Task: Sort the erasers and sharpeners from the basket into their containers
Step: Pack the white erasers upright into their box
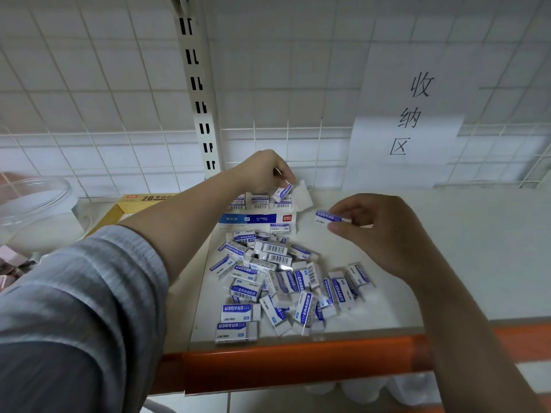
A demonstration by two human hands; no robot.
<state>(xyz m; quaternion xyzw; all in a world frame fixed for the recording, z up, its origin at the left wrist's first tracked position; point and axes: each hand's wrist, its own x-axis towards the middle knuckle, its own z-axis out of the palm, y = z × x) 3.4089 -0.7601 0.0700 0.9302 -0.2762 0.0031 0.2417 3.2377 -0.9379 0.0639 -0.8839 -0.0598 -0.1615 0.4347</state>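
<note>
**Both hands hold erasers over the eraser box**

The left hand reaches to the far end of the open eraser box, fingers curled, pinching one eraser above the rows already packed inside, seemingly just touching them. The right hand, just right of the box, pinches a second eraser between thumb and fingertips. A loose eraser pile lies on the shelf directly in front of the box.
</note>
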